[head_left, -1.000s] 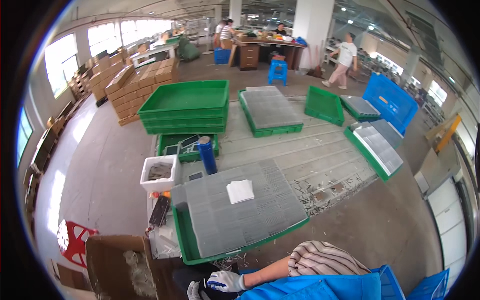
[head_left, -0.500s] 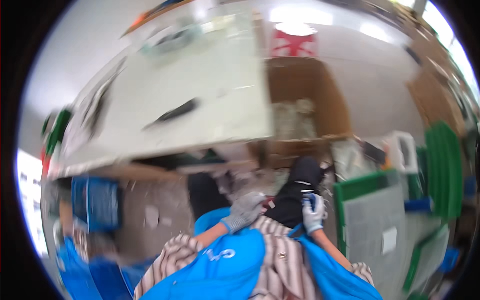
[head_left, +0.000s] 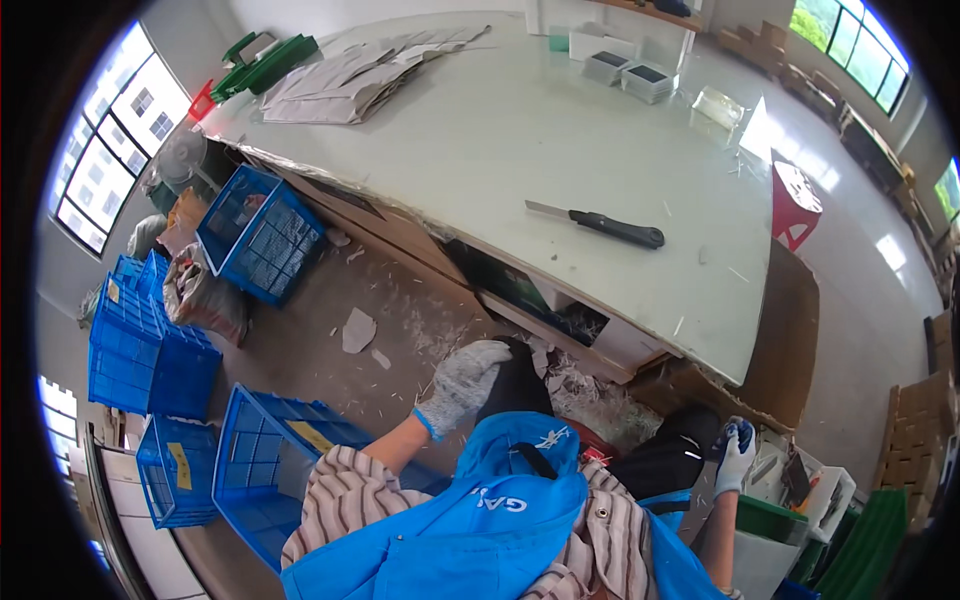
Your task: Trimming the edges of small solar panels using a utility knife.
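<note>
Clock positions from the centre of the head view. At six o'clock, left hand in a grey knit glove, laid over the dark-trousered left knee; fingertips hard to make out against the cloth — gripping or merely resting, impossible to tell. At four o'clock, right hand in a white glove with dark blue on the fingers, just beside the right knee; fingers bent, but clamped on something or bare, impossible to tell; contact with the knee likewise uncertain. Toward five o'clock from the right hand, near it, green crate. Across the lap at six, blue apron.

Farther out, pale table from eleven to two o'clock, with knife at two, well apart from both hands, blade bare and directed toward ten. Also on the table: paper sheets at eleven, clear boxes at one. At three, beside the table's end, cardboard box. Between eight and nine, pale scrap on the floor.

Possible mishaps, as judged: a cut forearm, from careless reaching past the bare blade; a slip, from floor litter underfoot; a knocked right hand, from abrupt turning beside the crate.
</note>
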The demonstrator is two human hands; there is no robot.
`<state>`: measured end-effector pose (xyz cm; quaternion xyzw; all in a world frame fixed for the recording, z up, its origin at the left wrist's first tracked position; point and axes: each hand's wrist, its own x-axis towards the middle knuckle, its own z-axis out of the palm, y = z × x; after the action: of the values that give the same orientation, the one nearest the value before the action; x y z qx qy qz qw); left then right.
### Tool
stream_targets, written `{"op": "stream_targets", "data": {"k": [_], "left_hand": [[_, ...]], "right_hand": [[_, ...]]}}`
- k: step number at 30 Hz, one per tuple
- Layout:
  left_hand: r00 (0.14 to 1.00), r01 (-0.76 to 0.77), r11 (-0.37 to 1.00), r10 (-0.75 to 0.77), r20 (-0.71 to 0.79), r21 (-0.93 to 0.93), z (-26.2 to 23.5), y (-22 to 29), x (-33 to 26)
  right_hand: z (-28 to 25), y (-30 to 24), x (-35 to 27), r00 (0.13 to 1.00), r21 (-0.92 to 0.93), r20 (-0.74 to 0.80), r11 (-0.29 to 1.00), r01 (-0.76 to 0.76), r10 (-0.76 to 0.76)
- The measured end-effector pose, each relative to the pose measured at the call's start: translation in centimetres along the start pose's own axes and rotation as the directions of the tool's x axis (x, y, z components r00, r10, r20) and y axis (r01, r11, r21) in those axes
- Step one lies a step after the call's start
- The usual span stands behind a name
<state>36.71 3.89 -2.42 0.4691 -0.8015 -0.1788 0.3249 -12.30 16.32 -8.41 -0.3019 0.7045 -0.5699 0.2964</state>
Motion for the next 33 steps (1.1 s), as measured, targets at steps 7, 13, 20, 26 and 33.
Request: {"op": "stream_targets", "data": {"k": [7,13,20,26,33], "left_hand": [[0.989,-0.019,0.997,0.008,-0.145,-0.081,-7.6,-2.3,13.3],[0.942,0.313,0.761,-0.327,0.081,-0.568,-3.2,-11.6,35.6],[0.894,0.407,0.379,-0.350,0.278,-0.831,7.8,-12.5,58.0],[0.874,0.417,0.271,-0.380,0.302,-0.867,11.3,-10.6,64.3],[0.864,0.420,0.303,-0.422,0.274,-0.856,13.1,-10.8,65.5]], "right_hand": [[6.6,-14.8,17.9,0.883,-0.018,0.305,0.925,0.379,-0.356],[23.4,-24.2,37.0,0.883,0.170,0.468,0.985,-0.042,-0.044],[40.5,-26.2,52.8,0.923,0.053,0.384,0.999,-0.015,-0.007],[47.8,-26.5,60.7,0.937,-0.341,0.341,0.918,0.203,-0.081],[49.1,-25.1,60.5,0.867,-0.379,0.335,0.789,0.483,-0.369]]}}
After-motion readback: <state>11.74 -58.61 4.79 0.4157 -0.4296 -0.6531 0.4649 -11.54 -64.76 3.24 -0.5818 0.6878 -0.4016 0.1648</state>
